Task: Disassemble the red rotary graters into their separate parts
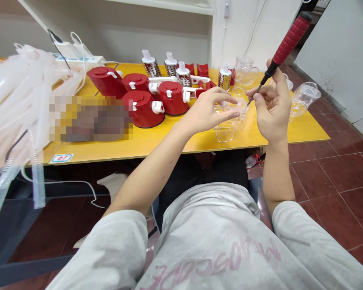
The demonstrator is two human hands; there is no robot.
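My left hand grips a clear plastic housing part just above the yellow table, fingers wrapped over its top. My right hand is closed around a screwdriver with a red ribbed handle. Its thin black shaft points down and left, and its tip touches the top of the clear part between both hands.
Several red housings and metal grater drums with white caps stand across the middle and back of the table. More clear plastic parts lie at the right end. A bundle of clear plastic bags hangs at left. Red floor tiles lie beyond the table's right edge.
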